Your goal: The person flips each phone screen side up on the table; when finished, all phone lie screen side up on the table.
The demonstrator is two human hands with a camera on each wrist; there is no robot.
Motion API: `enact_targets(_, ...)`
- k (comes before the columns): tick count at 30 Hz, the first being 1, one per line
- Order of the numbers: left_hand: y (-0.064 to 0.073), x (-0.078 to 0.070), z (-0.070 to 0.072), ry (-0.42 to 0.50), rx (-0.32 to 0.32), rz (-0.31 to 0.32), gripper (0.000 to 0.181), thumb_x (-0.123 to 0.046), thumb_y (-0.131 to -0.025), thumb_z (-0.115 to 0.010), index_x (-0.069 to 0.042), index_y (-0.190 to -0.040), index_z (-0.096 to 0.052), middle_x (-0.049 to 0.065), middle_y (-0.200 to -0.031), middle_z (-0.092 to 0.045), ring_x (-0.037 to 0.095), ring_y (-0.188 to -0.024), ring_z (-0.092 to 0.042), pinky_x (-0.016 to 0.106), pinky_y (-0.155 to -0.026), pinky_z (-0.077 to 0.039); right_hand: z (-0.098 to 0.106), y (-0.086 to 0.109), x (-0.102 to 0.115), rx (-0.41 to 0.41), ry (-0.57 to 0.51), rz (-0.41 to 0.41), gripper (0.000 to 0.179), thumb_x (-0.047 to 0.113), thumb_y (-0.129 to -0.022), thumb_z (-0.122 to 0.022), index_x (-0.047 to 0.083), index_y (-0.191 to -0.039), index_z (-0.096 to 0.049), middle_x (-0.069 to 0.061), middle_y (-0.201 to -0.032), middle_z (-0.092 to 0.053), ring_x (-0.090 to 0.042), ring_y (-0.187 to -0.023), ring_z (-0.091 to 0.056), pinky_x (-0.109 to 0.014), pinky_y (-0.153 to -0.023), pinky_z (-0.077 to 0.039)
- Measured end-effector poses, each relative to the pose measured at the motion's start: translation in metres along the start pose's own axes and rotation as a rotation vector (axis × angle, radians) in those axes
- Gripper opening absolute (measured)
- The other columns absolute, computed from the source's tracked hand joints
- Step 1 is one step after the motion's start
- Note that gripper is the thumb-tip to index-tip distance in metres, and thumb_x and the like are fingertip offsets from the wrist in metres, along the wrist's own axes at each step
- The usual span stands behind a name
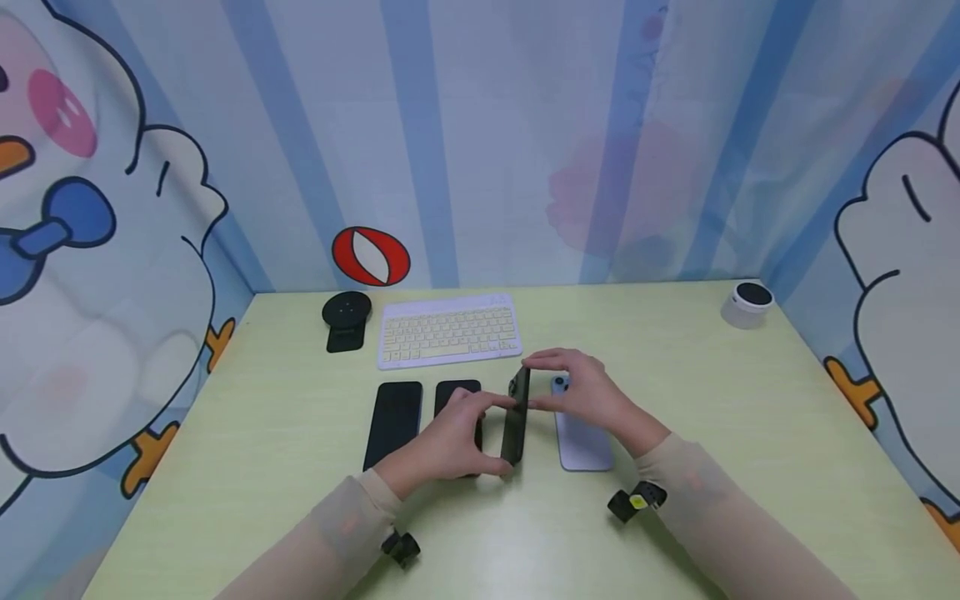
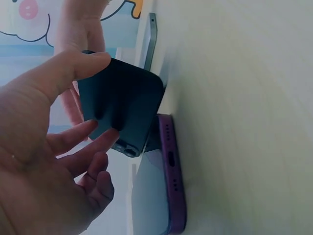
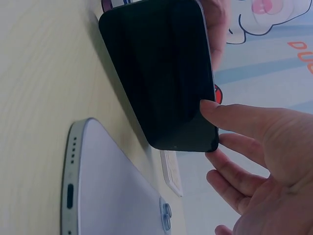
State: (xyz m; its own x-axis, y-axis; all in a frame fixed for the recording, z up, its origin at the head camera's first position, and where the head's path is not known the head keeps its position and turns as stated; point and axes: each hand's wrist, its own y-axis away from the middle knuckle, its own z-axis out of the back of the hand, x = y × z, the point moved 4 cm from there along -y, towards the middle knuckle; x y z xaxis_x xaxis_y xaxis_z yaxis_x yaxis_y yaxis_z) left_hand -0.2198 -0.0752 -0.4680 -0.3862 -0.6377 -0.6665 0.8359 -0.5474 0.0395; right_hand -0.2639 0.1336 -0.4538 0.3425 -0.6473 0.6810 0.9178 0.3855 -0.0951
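Observation:
A dark smartphone [image 1: 516, 425] is tilted up on its long edge between both hands. My left hand [image 1: 453, 437] holds it from the left: its thumb presses a near corner and fingertips touch the back close to the camera lenses, as the left wrist view shows. From the right, my right hand [image 1: 588, 393] pinches the far end, thumb on the screen's edge [image 3: 209, 107]. Partly beneath my left hand lies a purple-edged phone [image 2: 173, 166], screen up. To the right, a lavender phone [image 1: 585, 446] lies back up, its top partly covered by my right hand.
Another black-screened phone [image 1: 393, 421] lies at the left of the row. Behind are a white keyboard [image 1: 450, 331] and a black round-topped stand [image 1: 347, 312]. A small white cylinder with a dark top [image 1: 746, 306] stands at the back right, near the curtain.

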Motion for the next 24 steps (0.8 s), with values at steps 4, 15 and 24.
enact_targets(4,0.003,0.000,0.005,0.026,-0.008,-0.005,0.080,-0.034,-0.077,-0.091,-0.025,-0.148,-0.055,-0.002,-0.140,-0.061,0.025,-0.120,-0.045,0.043,-0.093,-0.048,-0.003,-0.001,0.004,-0.008,-0.038,0.023,0.061,0.022,-0.084,-0.087,0.014,-0.141,-0.065,-0.009,-0.148,-0.060,-0.037,-0.142,-0.049,-0.062,-0.113,-0.039)
enact_targets(15,0.011,-0.002,0.017,0.028,-0.012,0.008,0.081,-0.031,-0.079,-0.090,-0.025,-0.150,-0.052,-0.006,-0.145,-0.055,0.020,-0.124,-0.044,0.043,-0.099,-0.048,-0.010,-0.007,0.013,-0.051,-0.081,0.081,0.059,0.023,-0.083,-0.088,0.012,-0.137,-0.068,-0.010,-0.145,-0.062,-0.037,-0.140,-0.051,-0.061,-0.113,-0.039)
enact_targets(24,0.016,0.000,0.026,0.013,-0.013,0.016,0.079,-0.031,-0.080,-0.089,-0.025,-0.150,-0.053,-0.005,-0.146,-0.055,0.021,-0.125,-0.044,0.045,-0.102,-0.049,-0.015,-0.011,0.016,-0.059,-0.095,0.085,0.058,0.026,-0.081,-0.090,0.015,-0.135,-0.070,-0.007,-0.143,-0.064,-0.035,-0.139,-0.053,-0.060,-0.113,-0.041)
